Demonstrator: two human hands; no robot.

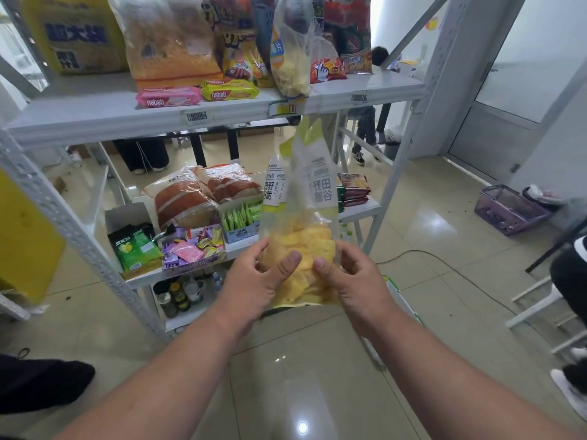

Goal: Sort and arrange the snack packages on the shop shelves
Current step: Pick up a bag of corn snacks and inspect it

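Chip bag (305,236) held upright below the top shelf (222,119). Left hand (257,281) and right hand (355,281) both grip its lower end, thumbs on front

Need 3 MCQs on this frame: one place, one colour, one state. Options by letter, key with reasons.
1. Where does the pink Nabati pack lie?
A. upper shelf, left of the yellow Nabati pack
B. middle shelf
C. floor

2. What colour is the basket on the floor at right?
A. red
B. purple
C. white

3. How is the crisp bag held?
A. left hand alone
B. lying on the shelf, untouched
C. both hands at its lower end

Key: 1 A, it lies on the upper shelf beside the yellow Nabati pack. 2 B, its walls are purple. 3 C, the left hand and right hand both grip the bottom.
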